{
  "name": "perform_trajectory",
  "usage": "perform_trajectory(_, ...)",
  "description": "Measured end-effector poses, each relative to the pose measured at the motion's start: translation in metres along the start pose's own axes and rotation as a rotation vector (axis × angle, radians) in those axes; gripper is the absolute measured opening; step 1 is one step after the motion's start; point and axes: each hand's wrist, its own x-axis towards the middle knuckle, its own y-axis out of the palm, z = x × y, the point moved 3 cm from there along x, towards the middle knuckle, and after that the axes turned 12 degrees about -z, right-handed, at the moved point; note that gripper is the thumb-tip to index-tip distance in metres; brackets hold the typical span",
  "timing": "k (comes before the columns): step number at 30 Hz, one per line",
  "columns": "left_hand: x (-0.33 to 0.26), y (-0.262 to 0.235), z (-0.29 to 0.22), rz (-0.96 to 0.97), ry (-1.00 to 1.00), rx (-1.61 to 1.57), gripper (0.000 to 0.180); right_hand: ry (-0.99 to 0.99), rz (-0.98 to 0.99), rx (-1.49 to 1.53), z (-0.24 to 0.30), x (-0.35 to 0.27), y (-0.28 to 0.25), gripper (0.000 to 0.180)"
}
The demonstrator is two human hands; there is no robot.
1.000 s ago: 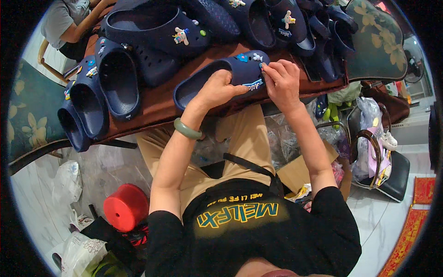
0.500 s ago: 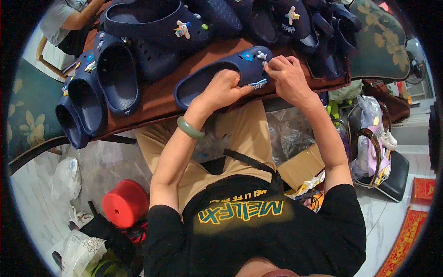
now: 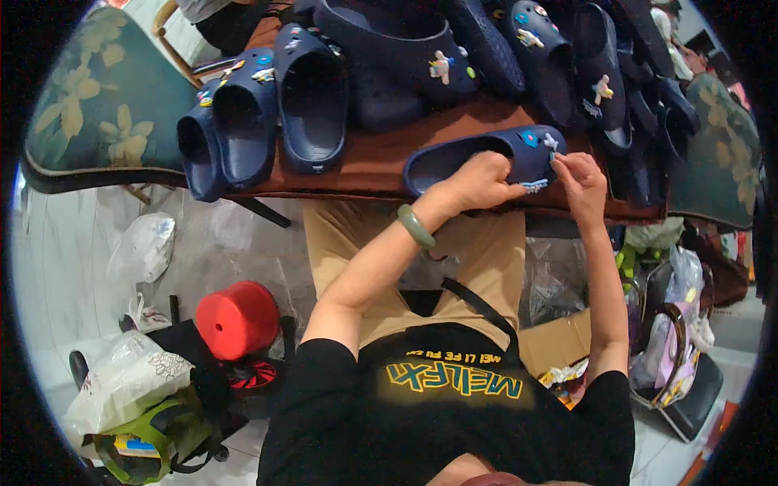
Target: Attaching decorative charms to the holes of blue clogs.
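Navy-blue, round-toed moulded-foam clog, held at the near edge of a brown cloth-covered table.
The clog lay lengthwise, open heel end to the left of the left hand, closed toe beside the fingertips of the right hand. The left fingers were curled into the foot opening, gripping the upper, with the thumb extended along its near side. Just beyond that thumb tip sat a pale-blue, strip-shaped decoration. The right thumb and forefinger were pinched together at the toe; whether they held a small part could not be determined. Beyond the right fingertips, the upper carried a small white figure-shaped charm and a bright-blue charm with a reddish centre.
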Motion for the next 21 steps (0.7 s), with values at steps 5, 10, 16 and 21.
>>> perform_trajectory(5,-0.004,-0.002,0.001,0.004,0.033,0.053,0.049,0.550,0.202,0.068,-0.019,0.016,-0.001,0.030)
perform_trajectory(10,-0.010,0.004,0.005,-0.002,0.110,0.017,0.039,0.703,0.360,0.355,-0.014,0.032,0.005,0.048)
perform_trajectory(16,0.004,0.006,-0.005,0.096,0.067,0.023,0.033,0.758,0.359,0.381,-0.046,0.028,0.000,0.051)
perform_trajectory(21,0.006,-0.003,0.001,0.042,0.021,0.043,0.043,0.821,0.451,0.301,-0.021,0.037,0.017,0.043)
